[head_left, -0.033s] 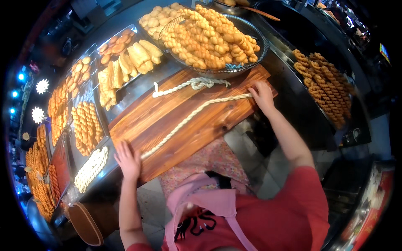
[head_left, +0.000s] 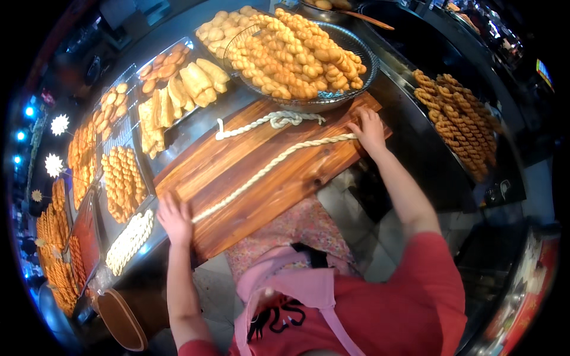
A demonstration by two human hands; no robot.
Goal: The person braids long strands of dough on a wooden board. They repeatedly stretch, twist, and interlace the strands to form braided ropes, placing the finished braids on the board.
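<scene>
A long twisted rope of raw dough [head_left: 270, 167] lies slantwise across the wooden board [head_left: 255, 222]. At its lower left end, my left hand [head_left: 175, 221] rests flat on the board's edge, fingers stretched out and slightly smeared. My right hand [head_left: 370, 132] lies over the rope's other end near the board's right side, its fingers extended and apart. The dough under both palms is hidden. Farther back on the board sits a second pale dough strand [head_left: 270, 121], knotted and bunched toward its right end.
Behind the board stands a wire basket [head_left: 373, 74] heaped with fried dough twists [head_left: 297, 56]. To the left are trays of fried dough sticks [head_left: 151, 121], more twists [head_left: 122, 181] and pale raw twists [head_left: 129, 242]. Another pile of brown twists [head_left: 457, 121] lies at the right.
My left hand has slid a little left and up, and the dough rope's left end with it. My right hand has shifted slightly up and left.
</scene>
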